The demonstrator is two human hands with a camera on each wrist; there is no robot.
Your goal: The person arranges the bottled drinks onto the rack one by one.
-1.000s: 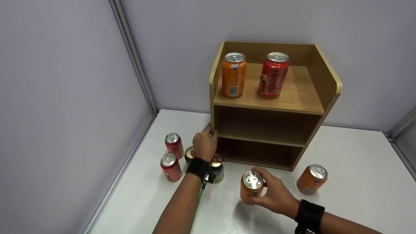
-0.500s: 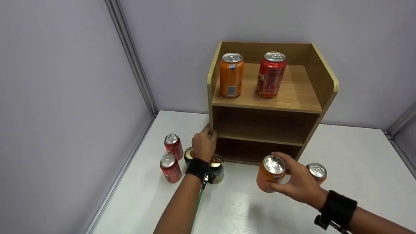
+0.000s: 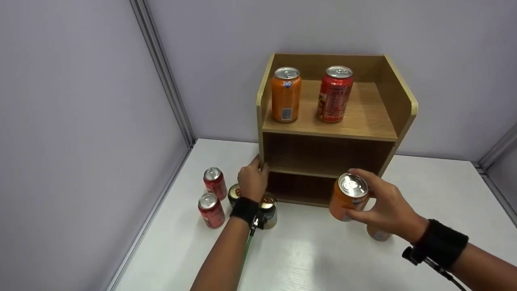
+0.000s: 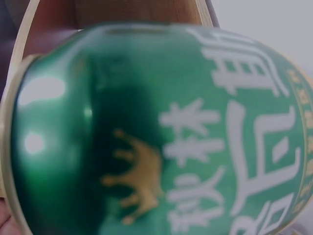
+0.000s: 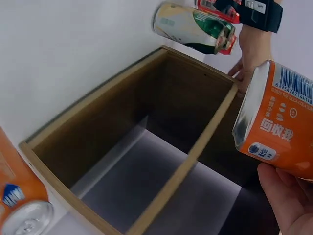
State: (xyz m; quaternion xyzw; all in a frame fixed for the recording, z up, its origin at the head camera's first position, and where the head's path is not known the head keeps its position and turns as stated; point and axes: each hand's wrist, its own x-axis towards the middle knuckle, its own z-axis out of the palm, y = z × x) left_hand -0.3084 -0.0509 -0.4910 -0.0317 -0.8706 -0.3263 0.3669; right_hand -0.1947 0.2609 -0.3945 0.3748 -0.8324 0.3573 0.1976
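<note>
So the closest thing is a right hand (image 3: pixel 385 206) with its grip wrapped round an orange can (image 3: pixel 349 198), thumb on one side and fingers on the other, held up off the white surface (image 3: pixel 282 258) and leaning a bit, in front of the lower right part of a wooden shelf unit (image 3: pixel 323 173). There's a black wristband (image 3: pixel 440 244) on that arm. Just past the hand and mostly hidden by it, a second orange can (image 3: pixel 378 234) stands on the surface. Over by the left wrist you've got a gold-topped can (image 3: pixel 270 214) on one side and another gold-topped one (image 3: pixel 234 194) poking out on the other, both partly covered. Two red cans (image 3: pixel 211 212) stand upright further left, near each other. A little deeper in, the left hand (image 3: pixel 252 180) has its grip on the shelf unit's left side panel, thumb round the front edge. Up on the top shelf, an upright orange can (image 3: pixel 286 97) sits at the left with an upright red one (image 3: pixel 335 99) beside it, not touching. Pale wall (image 3: pixel 226 60) behind everything.
</note>
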